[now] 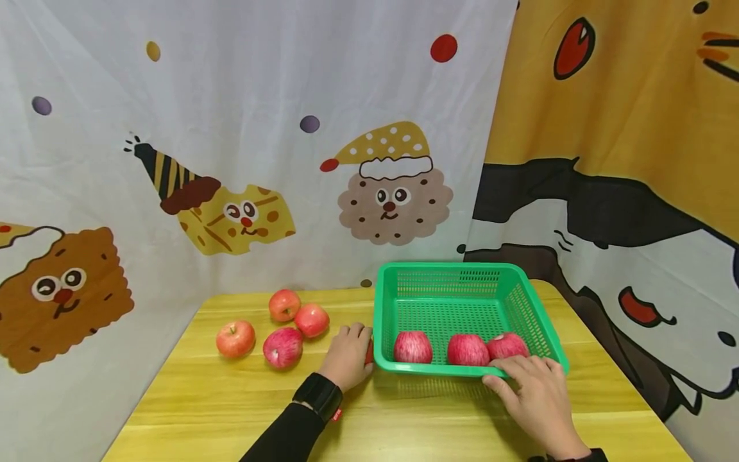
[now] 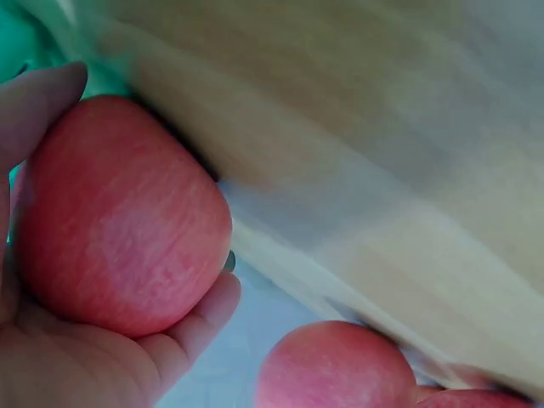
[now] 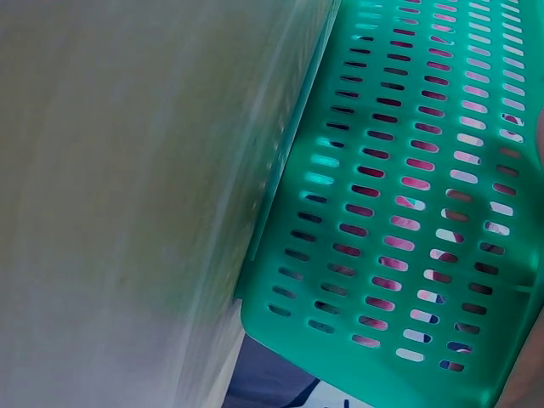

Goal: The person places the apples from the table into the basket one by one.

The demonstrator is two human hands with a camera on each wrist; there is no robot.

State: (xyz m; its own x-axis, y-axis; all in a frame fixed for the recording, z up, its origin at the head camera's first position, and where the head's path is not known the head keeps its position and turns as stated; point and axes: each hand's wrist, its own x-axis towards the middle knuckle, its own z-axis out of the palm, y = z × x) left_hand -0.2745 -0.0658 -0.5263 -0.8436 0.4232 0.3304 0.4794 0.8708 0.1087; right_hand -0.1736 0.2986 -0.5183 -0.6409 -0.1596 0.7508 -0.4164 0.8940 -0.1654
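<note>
A red apple [image 2: 127, 221] is in my left hand [image 1: 348, 357], with thumb and fingers curved round it in the left wrist view. In the head view that hand is at the left side of a green plastic basket [image 1: 430, 369] and mostly hides the apple. My right hand [image 1: 535, 394] grips the basket's front rim near its right corner, fingers over the edge and thumb in front. Inside the basket, along the front wall, lie three red apples: one at left [image 1: 412, 347], one in the middle [image 1: 467, 350] and one at right [image 1: 507, 345].
Several more apples lie on the wooden table [image 1: 202, 398] left of my left hand, among them a paler one [image 1: 235, 339] and a darker one [image 1: 283, 348]. A cartoon-printed cloth [image 1: 323, 64] hangs right behind the table.
</note>
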